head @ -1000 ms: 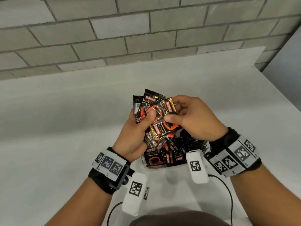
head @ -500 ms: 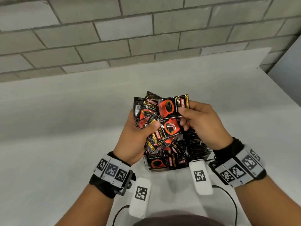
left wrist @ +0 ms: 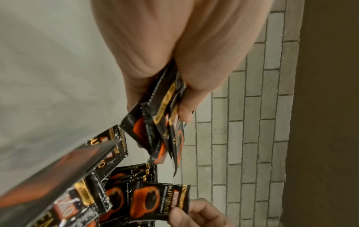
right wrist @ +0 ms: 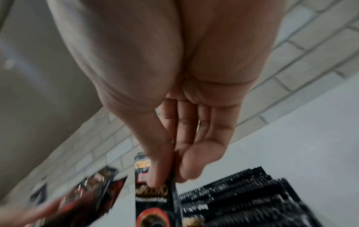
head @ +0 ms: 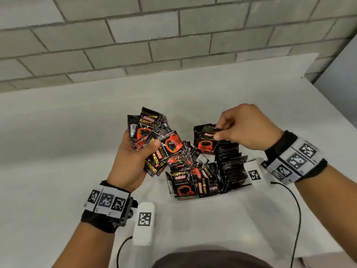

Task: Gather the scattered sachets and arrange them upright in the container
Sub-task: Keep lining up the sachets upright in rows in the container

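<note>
My left hand (head: pixel 139 149) grips a fanned bunch of black-and-red coffee sachets (head: pixel 152 136), thumb on top; the left wrist view shows the bunch (left wrist: pixel 163 126) in the fist. My right hand (head: pixel 222 132) pinches one sachet (head: pixel 205 144) by its top edge, upright, above the rows in the container (head: pixel 249 182). The pinched sachet (right wrist: pixel 153 199) hangs beside rows of sachet edges (right wrist: pixel 242 199) in the right wrist view. The container, clear-walled and hard to make out, holds several upright sachets (head: pixel 229 163) at its right and front-facing ones (head: pixel 185 184) at its near left.
A white table (head: pixel 58 151) carries everything and meets a grey block wall (head: pixel 173 35) at the back. Its right edge (head: pixel 332 93) drops off beside a pale panel. Cables (head: pixel 295 209) run from the wrist units over the near table.
My right hand has pulled one sachet out of the left hand's bunch and carried it right, down over the container's rows. The left hand has kept its bunch and shifted slightly left.
</note>
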Action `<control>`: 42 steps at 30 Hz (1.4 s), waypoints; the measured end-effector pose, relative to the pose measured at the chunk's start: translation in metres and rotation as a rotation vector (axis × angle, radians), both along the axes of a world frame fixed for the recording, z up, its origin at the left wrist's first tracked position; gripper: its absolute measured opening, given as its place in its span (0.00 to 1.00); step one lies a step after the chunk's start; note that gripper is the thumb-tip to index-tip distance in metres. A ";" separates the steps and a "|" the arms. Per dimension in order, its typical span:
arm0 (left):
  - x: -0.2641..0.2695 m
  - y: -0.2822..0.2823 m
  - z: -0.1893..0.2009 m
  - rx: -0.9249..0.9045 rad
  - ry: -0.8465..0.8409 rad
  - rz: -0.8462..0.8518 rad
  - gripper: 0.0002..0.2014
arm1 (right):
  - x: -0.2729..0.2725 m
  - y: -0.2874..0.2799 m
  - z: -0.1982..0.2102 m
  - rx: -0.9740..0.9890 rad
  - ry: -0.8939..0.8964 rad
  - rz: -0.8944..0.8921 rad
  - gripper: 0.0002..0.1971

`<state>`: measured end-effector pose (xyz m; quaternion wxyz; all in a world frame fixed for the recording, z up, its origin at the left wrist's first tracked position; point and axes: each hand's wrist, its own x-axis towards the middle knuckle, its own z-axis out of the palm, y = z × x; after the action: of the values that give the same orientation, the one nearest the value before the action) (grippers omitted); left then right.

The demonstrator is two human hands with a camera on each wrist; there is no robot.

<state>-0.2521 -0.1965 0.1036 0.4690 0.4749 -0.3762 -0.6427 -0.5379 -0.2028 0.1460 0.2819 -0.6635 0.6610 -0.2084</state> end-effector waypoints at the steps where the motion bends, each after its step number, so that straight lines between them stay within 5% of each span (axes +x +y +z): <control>1: 0.001 0.000 -0.001 0.004 -0.003 0.000 0.30 | 0.003 -0.003 -0.002 -0.013 0.118 0.056 0.08; 9: -0.001 0.001 -0.005 -0.005 -0.005 -0.044 0.29 | 0.023 -0.025 -0.028 0.014 0.417 0.255 0.05; 17: -0.004 0.001 -0.002 0.002 -0.005 -0.067 0.29 | 0.022 -0.033 -0.029 -0.018 0.505 0.278 0.18; 21: -0.006 -0.002 0.002 0.002 -0.003 -0.073 0.30 | 0.018 -0.033 -0.025 0.046 0.528 0.279 0.10; 28: -0.011 -0.005 0.004 0.018 0.013 -0.074 0.29 | 0.007 -0.023 0.015 0.030 0.378 0.297 0.05; 32: -0.024 -0.003 0.007 -0.004 0.032 -0.097 0.31 | 0.018 -0.011 0.037 -0.042 0.146 0.227 0.13; 37: -0.036 -0.002 0.011 -0.001 0.105 -0.132 0.29 | 0.038 -0.004 0.028 0.080 -0.120 0.221 0.25; 42: -0.035 -0.003 0.006 0.058 0.177 -0.108 0.27 | 0.028 -0.005 0.024 0.199 -0.209 0.216 0.20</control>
<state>-0.2867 -0.1993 0.1098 0.4511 0.4085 -0.3395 -0.7171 -0.5102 -0.2075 0.1701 0.4343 -0.6741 0.5702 -0.1784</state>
